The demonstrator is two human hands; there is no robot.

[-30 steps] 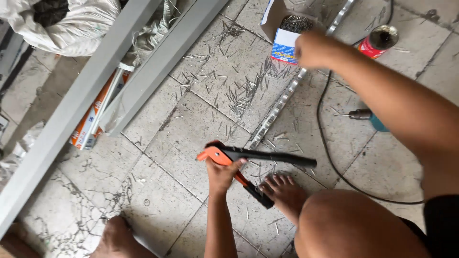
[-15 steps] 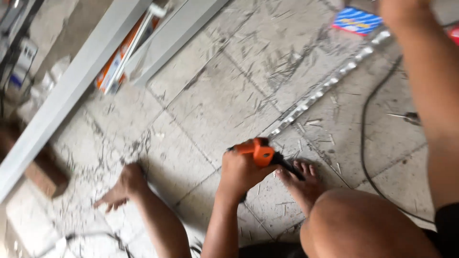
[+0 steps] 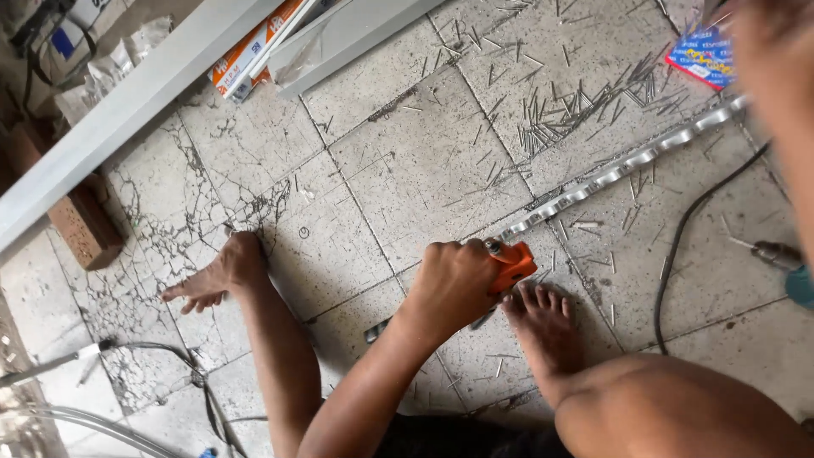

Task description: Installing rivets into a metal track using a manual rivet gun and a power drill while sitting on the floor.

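Note:
My left hand [image 3: 454,284] is closed around an orange hand rivet tool [image 3: 513,265], low over the tiled floor. The tool's head sits at the near end of a long perforated metal strip [image 3: 610,178] that runs up to the right. My right arm stretches to the top right corner. There my right hand [image 3: 767,34] is blurred, just beside a small blue box [image 3: 699,58]; its fingers are not clear. My bare right foot [image 3: 543,331] rests just below the tool, and my bare left foot [image 3: 216,280] is planted farther left.
Thin metal pins [image 3: 577,110] litter the cracked tiles. A long aluminium profile [image 3: 127,110] crosses the top left, with an orange-and-white carton [image 3: 250,55] behind it and a brick [image 3: 80,225] beside it. A drill [image 3: 784,259] and black cable [image 3: 678,246] lie at right.
My view has swung left and downward. My left hand has kept its grip on the orange tool and brought it to the strip's near end. My right arm stays reached toward the blue box.

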